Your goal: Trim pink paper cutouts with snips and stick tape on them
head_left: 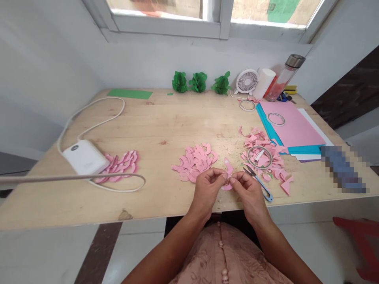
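Near the table's front edge, my left hand [209, 187] and my right hand [248, 190] meet with pinched fingertips. Between them is a curved pink paper piece [228, 165] with a small whitish patch near its upper end. Fingers hide its middle. A pile of curved pink cutouts [194, 159] lies just beyond and left of my left hand. Small scissors or snips [260, 183] with a blue handle rest beside my right hand, blades pointing away. Pink paper scraps [278, 162] lie behind them, with a tape roll [259, 157] on top.
A white power bank [85, 157] with a looping cable touches layered pink pieces [126, 163] at left. Green paper shapes [197, 82], a small fan [247, 81] and a bottle [286, 77] stand along the back. Coloured sheets [299, 126] lie at right.
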A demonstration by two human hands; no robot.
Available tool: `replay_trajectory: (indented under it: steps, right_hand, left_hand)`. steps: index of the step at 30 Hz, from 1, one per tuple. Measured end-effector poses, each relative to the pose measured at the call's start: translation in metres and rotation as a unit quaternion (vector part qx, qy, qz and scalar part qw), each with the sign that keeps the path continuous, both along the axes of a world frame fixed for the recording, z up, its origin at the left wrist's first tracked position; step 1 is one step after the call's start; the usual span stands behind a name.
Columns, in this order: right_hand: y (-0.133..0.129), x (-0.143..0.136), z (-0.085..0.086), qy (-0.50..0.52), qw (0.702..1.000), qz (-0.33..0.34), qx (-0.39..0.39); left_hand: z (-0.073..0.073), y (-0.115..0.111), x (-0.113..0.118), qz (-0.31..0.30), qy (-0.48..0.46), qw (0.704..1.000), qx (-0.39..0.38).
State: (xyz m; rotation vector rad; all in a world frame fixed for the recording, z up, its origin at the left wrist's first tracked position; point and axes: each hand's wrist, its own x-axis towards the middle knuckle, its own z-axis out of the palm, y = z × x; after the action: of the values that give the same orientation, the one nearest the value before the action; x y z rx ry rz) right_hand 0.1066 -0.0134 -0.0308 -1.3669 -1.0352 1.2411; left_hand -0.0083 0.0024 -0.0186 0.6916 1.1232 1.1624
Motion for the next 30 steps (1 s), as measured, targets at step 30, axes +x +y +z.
replay_trajectory:
  steps: [30]
  right_hand:
    - [-0.012,-0.006,-0.003,-0.044,0.999,0.011,-0.015]
  left_hand:
    - [0.009,0.012,-0.001,0.063,-0.003,0.997,0.033]
